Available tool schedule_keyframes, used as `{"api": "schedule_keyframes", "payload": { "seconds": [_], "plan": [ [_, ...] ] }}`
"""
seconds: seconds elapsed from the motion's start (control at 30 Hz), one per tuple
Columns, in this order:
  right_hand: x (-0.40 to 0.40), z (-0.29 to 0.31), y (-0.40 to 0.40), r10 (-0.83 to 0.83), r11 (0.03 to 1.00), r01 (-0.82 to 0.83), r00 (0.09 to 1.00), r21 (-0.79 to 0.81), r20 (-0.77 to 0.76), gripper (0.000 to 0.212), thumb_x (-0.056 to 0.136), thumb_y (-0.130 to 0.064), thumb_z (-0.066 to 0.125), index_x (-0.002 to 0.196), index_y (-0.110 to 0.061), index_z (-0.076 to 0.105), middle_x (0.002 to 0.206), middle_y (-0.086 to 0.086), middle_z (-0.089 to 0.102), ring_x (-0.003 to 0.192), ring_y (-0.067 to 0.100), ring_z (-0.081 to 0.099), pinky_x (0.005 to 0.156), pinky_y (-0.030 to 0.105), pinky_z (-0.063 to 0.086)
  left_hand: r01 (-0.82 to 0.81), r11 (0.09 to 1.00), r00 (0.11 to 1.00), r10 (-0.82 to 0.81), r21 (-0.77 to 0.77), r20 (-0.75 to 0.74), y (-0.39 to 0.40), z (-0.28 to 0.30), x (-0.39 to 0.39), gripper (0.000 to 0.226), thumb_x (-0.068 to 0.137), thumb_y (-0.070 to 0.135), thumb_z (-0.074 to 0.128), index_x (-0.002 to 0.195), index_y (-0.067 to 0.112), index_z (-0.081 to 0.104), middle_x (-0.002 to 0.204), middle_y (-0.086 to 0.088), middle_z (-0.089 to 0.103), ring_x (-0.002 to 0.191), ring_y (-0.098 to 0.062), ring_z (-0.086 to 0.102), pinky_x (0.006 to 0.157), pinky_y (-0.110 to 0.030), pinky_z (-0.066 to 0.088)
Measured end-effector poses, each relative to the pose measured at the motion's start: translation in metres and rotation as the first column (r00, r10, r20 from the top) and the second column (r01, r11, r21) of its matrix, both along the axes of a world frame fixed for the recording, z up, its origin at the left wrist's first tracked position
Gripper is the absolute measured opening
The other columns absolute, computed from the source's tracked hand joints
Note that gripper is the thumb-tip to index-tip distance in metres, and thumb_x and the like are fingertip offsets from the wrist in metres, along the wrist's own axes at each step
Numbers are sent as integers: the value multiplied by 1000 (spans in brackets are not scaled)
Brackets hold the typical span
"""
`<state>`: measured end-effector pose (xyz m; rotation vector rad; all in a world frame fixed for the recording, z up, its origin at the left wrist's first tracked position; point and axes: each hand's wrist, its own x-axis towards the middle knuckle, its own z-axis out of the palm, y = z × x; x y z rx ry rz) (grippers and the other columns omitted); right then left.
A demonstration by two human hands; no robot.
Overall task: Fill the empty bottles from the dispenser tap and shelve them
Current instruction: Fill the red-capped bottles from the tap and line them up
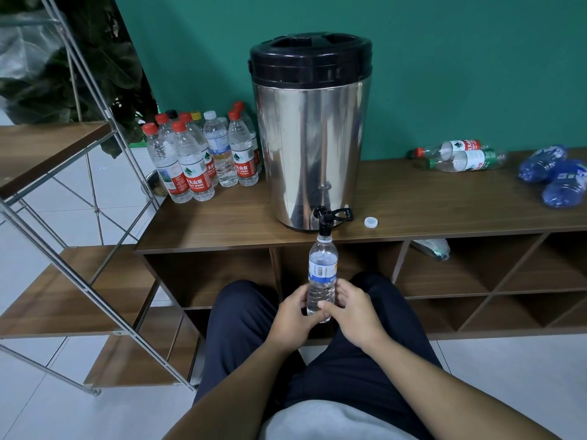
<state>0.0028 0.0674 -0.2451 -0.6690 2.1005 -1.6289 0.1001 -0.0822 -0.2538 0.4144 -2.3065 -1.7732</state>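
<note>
The room is evenly and softly lit, bright enough to read bottle labels, with no hard shadows; only dim shade fills the cubbies under the tabletop (413,198). The steel dispenser (309,147) carries long pale vertical streaks of reflected light and dark mirrored bands. Wide-angle distortion bends the metal rack (95,236) and the forearms near the edges. Focus is fairly sharp at centre, softer toward the corners, where the plant (79,65) looks murky.

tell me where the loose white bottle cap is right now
In the head view the white cap lies on the wooden cabinet top, just right of the dispenser tap.
</note>
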Motion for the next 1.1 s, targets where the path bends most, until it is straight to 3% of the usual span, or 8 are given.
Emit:
{"api": "schedule_keyframes", "payload": {
  "seconds": [1.1],
  "plan": [
    [0, -1, 0, 6, 1000, -6, 1000, -8, 5, 46, 96, -2, 81, 134, -25, 71, 119, -12, 82, 114, 8, 77, 100, 34, 63, 6, 1000, 1000, -6, 13, -1, 1, 3, 2, 52, 99, 19, 87, 145, 32, 68, 133, 9, 79, 126, -14, 75, 113, -51, 59]
  ]
}}
